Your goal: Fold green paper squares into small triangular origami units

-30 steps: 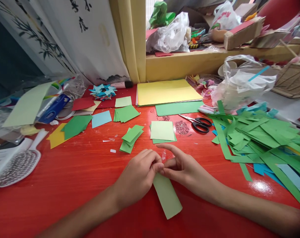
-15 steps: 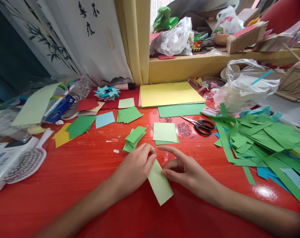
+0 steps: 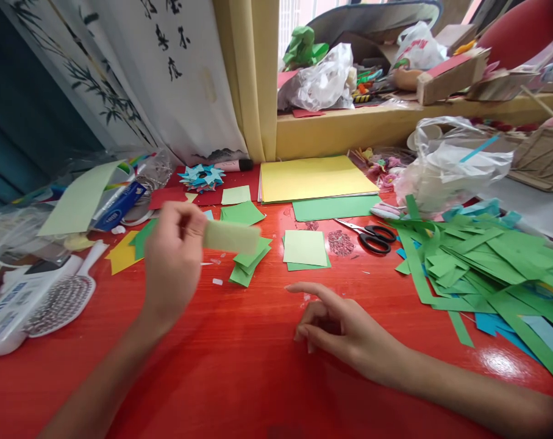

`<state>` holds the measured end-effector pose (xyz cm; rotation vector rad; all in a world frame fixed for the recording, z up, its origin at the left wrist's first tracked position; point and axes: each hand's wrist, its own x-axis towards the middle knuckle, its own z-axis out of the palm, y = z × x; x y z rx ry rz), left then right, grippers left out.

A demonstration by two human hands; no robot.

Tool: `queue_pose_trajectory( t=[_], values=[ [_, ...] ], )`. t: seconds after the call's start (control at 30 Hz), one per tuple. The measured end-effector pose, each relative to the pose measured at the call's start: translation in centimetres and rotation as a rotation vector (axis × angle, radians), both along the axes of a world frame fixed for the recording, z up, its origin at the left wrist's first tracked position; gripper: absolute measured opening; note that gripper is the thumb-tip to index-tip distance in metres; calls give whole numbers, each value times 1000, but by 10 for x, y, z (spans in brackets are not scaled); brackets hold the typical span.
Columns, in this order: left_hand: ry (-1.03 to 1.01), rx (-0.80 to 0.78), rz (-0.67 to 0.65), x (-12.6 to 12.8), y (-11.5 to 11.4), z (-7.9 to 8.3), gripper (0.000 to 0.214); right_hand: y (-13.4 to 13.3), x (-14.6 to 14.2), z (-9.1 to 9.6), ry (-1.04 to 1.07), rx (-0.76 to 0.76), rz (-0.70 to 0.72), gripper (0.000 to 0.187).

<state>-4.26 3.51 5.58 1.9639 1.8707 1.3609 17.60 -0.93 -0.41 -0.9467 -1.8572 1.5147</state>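
**Pale green strip (image 3: 233,236) extends to three o'clock from the left hand (image 3: 175,262)**

The left hand holds the strip by one short end, pinched between the thumb and the bent fingers; no gap is visible in this grip. The strip is somewhat blurred, but its direction is clear: its long axis runs from about nine o'clock to a little past three. The free end is therefore the one that points away from the left hand, across the red table (image 3: 239,366).

At this free end, the strip covers in the view a part of the folded green papers (image 3: 250,263) — whether it touches them or only hangs above them, one cannot tell. The fan of green papers (image 3: 243,213) lies near twelve o'clock from the strip. The pale square (image 3: 304,247), on top of a green sheet (image 3: 308,266), is near three o'clock, apart from the free end.

The right hand (image 3: 342,329) is the farther one, between four and five o'clock from the strip. Its index finger extends toward ten o'clock, the thumb stands apart from it, and the other fingers curl loosely — nothing can be seen in its grasp. The scissors (image 3: 363,231) lie near one o'clock from this hand.
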Motion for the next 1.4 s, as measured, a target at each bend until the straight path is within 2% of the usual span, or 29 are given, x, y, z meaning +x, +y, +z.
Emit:
queue_pose_trajectory(
  t=[0.07,0.13,0.17,0.23,0.3,0.33,0.4,0.57,0.73,0.83,0.9,1.13,1.4],
  values=[
    [-77,91,38,-8,7,4,11,5,5,0,-60,124,-59,33],
    [-132,150,9,-11,14,-1,12,17,13,-2,-181,345,-177,29],
    [-158,177,-4,-11,16,-5,12,26,19,-3,-246,496,-262,31],
    [-188,235,-9,-9,20,-14,10,45,30,-7,-395,746,-323,40],
    [-154,284,-22,-6,20,-21,9,62,39,-12,-556,860,-305,51],
    [-111,305,-36,-5,19,-23,9,68,43,-15,-621,884,-288,57],
    [2,369,-61,-2,16,-24,9,76,46,-19,-723,912,-257,56],
    [328,507,-173,1,8,-24,12,77,44,-24,-770,1098,-216,32],
    [776,621,-402,5,3,-33,17,76,44,-22,-785,1202,-237,24],
    [1016,611,-585,11,-2,-40,15,75,43,-20,-854,1226,-243,23],
    [1061,582,-674,16,-6,-44,16,74,43,-19,-872,1241,-245,24],
    [976,453,-791,28,-10,-58,17,73,42,-19,-861,1242,-245,25],
    [971,411,-815,28,-10,-60,15,72,46,-20,-878,1300,-188,21]
  ],
)
